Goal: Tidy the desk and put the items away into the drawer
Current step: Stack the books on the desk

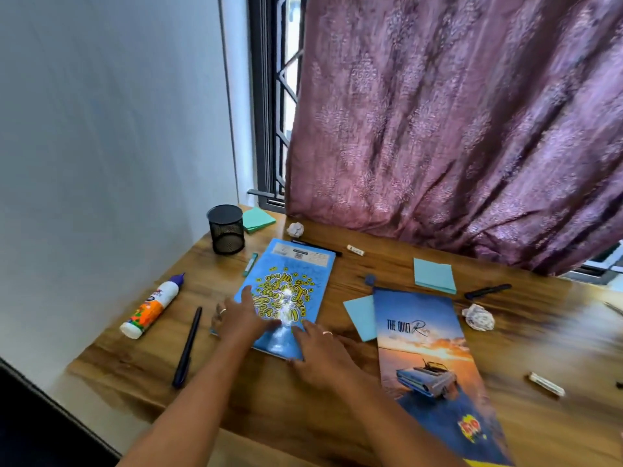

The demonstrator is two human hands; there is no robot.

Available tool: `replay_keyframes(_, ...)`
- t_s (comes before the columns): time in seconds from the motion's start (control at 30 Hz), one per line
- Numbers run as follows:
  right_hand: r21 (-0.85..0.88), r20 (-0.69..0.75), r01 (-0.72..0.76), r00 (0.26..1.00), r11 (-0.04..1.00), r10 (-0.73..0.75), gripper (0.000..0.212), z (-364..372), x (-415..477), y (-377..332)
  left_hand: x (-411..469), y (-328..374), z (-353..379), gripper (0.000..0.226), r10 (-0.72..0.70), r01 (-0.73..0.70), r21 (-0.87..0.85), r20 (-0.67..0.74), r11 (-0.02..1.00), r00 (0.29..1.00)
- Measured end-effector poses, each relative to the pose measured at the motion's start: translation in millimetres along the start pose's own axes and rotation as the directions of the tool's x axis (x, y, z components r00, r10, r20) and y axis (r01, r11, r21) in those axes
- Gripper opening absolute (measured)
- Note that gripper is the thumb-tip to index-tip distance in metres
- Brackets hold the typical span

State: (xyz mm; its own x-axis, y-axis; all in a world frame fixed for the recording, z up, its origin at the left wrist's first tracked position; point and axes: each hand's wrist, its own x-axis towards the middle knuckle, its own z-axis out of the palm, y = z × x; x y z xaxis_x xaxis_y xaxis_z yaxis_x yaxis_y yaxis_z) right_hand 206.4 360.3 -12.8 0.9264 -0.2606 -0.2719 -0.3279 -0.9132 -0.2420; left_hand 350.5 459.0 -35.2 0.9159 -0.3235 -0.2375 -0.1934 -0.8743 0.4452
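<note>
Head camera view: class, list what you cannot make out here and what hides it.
Drawer: outside the head view.
Blue notebook lettering: glare, plus the left hand and right hand over it.
Left hand's grip on the notebook edge: blurred.
Car-cover book: corner cut by the bottom edge.
Small white item at far right: motion blur.

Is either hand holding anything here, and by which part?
Nothing is gripped: the left hand and right hand rest flat on the near end of the notebook.
</note>
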Motion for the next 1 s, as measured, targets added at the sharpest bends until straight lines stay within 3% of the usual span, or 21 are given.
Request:
replay_keyframes(0.13,-0.038,0.015,0.008,1.0,0.999,-0.008,0.07,3.3,0.5,3.4,-1.0,5.3,-9.4,0.107,0.009,-0.009,0.093,-0.003,0.996,1.0)
replay_keyframes(0.33,0.007,0.009,-0.067,0.998,0.998,0.067,0.076,3.4,-6.5,13.2,-2.3,11.9,-28.8,0.075,-0.031,0.042,-0.232,0.053,0.972,0.998)
replay_keyframes(0.43,0.037,-0.07,-0.084,0.994,0.996,0.087,0.078,1.9,-14.3,19.5,-5.7,22.1,-34.3,0.065,-0.005,0.043,-0.374,0.102,0.926,0.995)
replay_keyframes(0.57,0.193,-0.285,-0.061,0.951,0.979,0.116,0.063,-21.6,-24.7,32.0,-10.4,32.5,-52.1,0.051,0.028,0.102,-0.657,0.184,0.747,0.982)
replay_keyframes(0.7,0.444,-0.472,0.07,0.866,0.893,0.166,0.046,-59.0,-36.2,50.2,-22.5,43.1,-90.7,0.008,0.051,0.204,-0.788,0.285,0.58,0.957)
replay_keyframes(0.8,0.481,-0.519,0.086,0.83,0.873,0.204,0.033,-79.1,-41.5,58.7,-29.9,50.5,-119.5,0.019,0.115,0.271,-0.849,0.357,0.454,0.927)
replay_keyframes(0.9,0.463,-0.55,0.102,0.813,0.881,0.194,0.026,-94.3,-46.3,60.1,-52.0,65.0,-141.7,0.01,0.245,0.303,-0.895,0.39,0.327,0.887)
replay_keyframes(1.0,0.484,-0.619,0.146,0.754,0.863,0.219,0.019,-109.2,-59.3,60.8,-65.8,82.9,-151.5,0.03,0.39,0.273,-0.937,0.34,0.218,0.856)
